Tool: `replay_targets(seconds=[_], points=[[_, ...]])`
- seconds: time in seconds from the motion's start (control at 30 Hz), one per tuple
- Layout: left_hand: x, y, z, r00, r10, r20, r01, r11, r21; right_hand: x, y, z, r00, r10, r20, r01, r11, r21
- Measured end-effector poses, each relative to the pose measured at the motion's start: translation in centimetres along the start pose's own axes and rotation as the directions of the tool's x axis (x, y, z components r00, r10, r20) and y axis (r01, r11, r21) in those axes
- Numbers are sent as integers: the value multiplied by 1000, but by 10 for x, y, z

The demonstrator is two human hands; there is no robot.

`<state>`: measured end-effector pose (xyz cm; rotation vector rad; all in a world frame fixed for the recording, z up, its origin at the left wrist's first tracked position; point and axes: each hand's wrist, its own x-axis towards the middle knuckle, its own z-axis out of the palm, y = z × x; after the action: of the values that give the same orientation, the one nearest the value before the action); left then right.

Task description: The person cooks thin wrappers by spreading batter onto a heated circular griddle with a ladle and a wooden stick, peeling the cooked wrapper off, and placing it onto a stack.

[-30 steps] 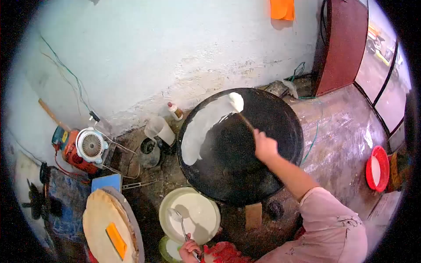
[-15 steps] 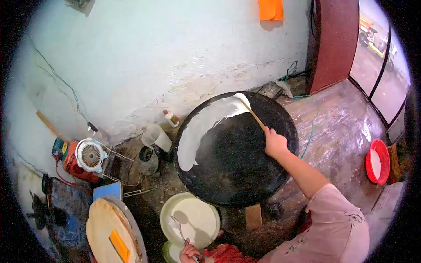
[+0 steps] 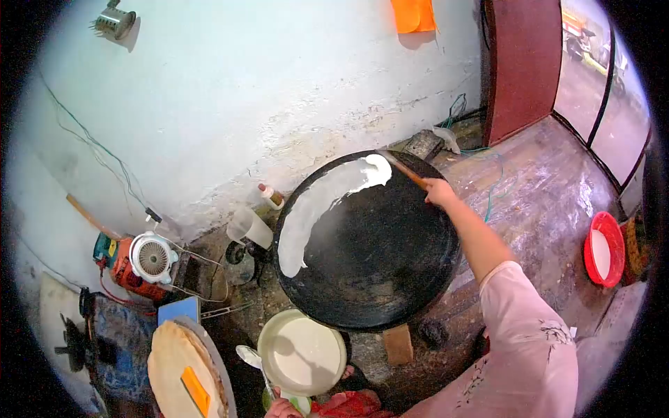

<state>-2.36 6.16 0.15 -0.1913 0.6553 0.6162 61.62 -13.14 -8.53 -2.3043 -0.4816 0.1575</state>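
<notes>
My right hand (image 3: 439, 193) is closed around a wooden batter spreader (image 3: 410, 173), whose far end is at the back rim of a large round black griddle (image 3: 380, 258). A curved band of white batter (image 3: 303, 212) lies along the griddle's left and back, with a thicker blob near the spreader. At the bottom edge, my left hand (image 3: 282, 407), partly cut off, grips a metal ladle (image 3: 249, 356). The ladle's head is just left of a pale green basin (image 3: 267, 331) of white batter.
Lower left, a stack of thin round flatbreads (image 3: 167, 355) carries an orange scraper (image 3: 196, 392). Behind it are a blower (image 3: 151, 258), a blue box (image 3: 179, 311) and a clear jug (image 3: 249, 227). A red basin (image 3: 597, 273) with white contents stands at the right.
The ladle has moved left, from above the basin to beside it. My right hand has shifted the spreader outward, from the batter's end to the griddle's back rim. The view has shifted slightly.
</notes>
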Motion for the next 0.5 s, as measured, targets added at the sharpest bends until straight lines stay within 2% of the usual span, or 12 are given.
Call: replay_targets(seconds=[0.03, 0.07, 0.1, 0.17, 0.2, 0.23, 0.27, 0.3, 0.33, 0.37, 0.43, 0.5], points=[[-3, -8, 5, 1000, 6, 8, -6, 1000, 3, 3, -5, 2, 993, 32, 110, -27, 998, -50], [-7, -17, 12, 1000, 12, 16, -12, 1000, 6, -12, -17, 1, 977, 168, 127, -188, 969, 160], [-10, -30, 20, 999, 19, 29, -19, 1000, 9, -14, -16, -1, 978, 165, 130, -185, 969, 163], [-15, -56, 34, 998, 33, 53, -34, 999, 13, -15, -2, -8, 978, 107, 178, -157, 942, 298], [-17, -65, 38, 997, 40, 63, -41, 999, 15, -8, 7, -5, 996, 70, 46, -77, 982, 172], [-18, -69, 40, 996, 44, 72, -45, 999, 19, 0, 16, 0, 993, 95, -71, -90, 993, 70], [-8, -58, 33, 997, -76, -27, 75, 997, -36, 1, 18, 6, 996, 87, -18, -86, 993, 78], [-1, -55, 27, 997, -76, -25, 76, 997, -30, 2, 11, 9, 997, 77, 28, -79, 993, 88], [5, -52, 22, 995, -101, -13, 101, 995, -12, 4, 2, 14, 993, 85, 80, -87, 996, 21], [6, -52, 18, 992, -125, -5, 125, 992, 3, -10, -18, 9, 953, 230, 197, -264, 949, 172], [6, -61, 24, 992, -113, -48, 112, 993, -20, -23, -22, -10, 969, 96, 228, -120, 988, 95], [8, -65, 22, 993, -52, -108, 66, 988, 137, -21, 0, -2, 999, 43, -19, -42, 997, 57]])
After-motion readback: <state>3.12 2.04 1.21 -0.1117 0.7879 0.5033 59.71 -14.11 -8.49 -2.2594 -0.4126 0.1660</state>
